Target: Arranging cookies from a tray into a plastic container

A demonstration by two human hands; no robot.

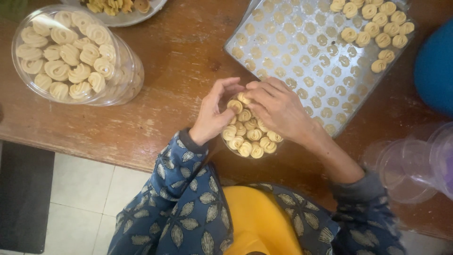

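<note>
A small clear round jar [250, 137] stands on the brown wooden table [179, 61], nearly full of pale swirl cookies. My left hand [214, 113] curls around the jar's left side, fingers bent over its rim. My right hand [278, 106] reaches over the jar's top, fingertips pinching a cookie [244, 98] at the far edge of the pile. Just behind my hands lies a metal baking tray [292, 47], with more swirl cookies [375, 26] left in its far right corner and only marks elsewhere.
A larger clear jar [75, 54] packed with cookies stands at the far left. A plate [122, 9] with cookies sits at the back edge. Empty clear containers and lids [415, 165] lie at the right, a blue object [436, 66] beyond them. Tiled floor [80, 198] shows below the table edge.
</note>
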